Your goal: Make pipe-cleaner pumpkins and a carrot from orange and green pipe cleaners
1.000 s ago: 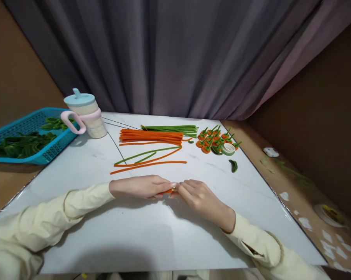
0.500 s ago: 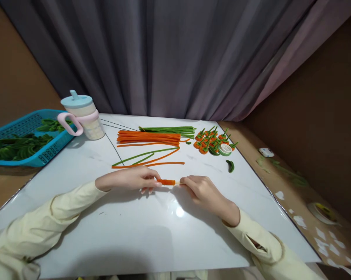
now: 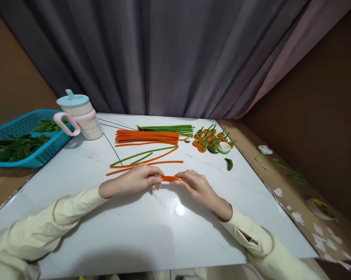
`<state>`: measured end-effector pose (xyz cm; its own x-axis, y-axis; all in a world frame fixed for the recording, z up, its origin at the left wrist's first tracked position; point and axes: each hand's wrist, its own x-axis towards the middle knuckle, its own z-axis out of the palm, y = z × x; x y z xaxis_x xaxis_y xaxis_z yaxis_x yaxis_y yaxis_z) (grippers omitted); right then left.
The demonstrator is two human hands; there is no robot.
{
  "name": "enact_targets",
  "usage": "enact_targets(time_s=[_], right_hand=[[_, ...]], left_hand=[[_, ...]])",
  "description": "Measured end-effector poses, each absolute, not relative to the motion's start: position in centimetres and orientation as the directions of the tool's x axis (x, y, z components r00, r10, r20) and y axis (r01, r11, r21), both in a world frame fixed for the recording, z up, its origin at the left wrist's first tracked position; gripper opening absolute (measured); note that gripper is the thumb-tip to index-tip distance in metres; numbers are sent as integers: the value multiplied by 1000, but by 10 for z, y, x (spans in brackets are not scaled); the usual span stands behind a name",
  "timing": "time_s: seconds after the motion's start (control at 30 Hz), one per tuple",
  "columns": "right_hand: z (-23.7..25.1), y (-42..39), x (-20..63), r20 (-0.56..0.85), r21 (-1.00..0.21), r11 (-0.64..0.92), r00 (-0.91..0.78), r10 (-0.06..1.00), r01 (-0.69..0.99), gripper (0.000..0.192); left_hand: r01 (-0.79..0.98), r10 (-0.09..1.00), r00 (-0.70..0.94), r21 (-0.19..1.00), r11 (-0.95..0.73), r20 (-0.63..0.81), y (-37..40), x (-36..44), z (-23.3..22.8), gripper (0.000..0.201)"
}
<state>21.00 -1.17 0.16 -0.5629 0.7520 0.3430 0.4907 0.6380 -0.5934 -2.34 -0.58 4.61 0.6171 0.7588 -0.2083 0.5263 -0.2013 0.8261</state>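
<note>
My left hand [image 3: 137, 180] and my right hand [image 3: 196, 186] meet over the middle of the white table [image 3: 128, 233]. Between their fingertips they pinch a short orange pipe-cleaner piece [image 3: 169, 178], one hand on each end. Just beyond the hands lie loose orange and green pipe cleaners [image 3: 143, 160]. Further back sit a bundle of orange pipe cleaners [image 3: 148, 137] and a bundle of green ones [image 3: 168, 128]. A pile of small orange pieces with green stems [image 3: 209, 139] lies at the back right.
A roll of green tape [image 3: 223, 147] and a small green leaf piece [image 3: 229, 163] lie right of the pile. A lidded cup with a pink handle [image 3: 78, 115] stands at the back left beside a blue basket [image 3: 23, 124] of green pieces. Grey curtain behind.
The hands drew apart along the orange piece half a second ago, then came closer again; the piece now shows as a short curved stub between the fingertips.
</note>
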Motion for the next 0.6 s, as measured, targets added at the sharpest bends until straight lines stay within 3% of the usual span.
enact_targets(time_s=[0.33,0.6], right_hand=[[-6,-12,210,507,-481,740,-539,673,471,20],[-7,-14,210,524,-316,810,-620,583,494,18]], left_hand=[[556,758,646,738,-383,-92,-12,-16,47,24],[542,732,669,758,-362,-129,-9,-16,41,26]])
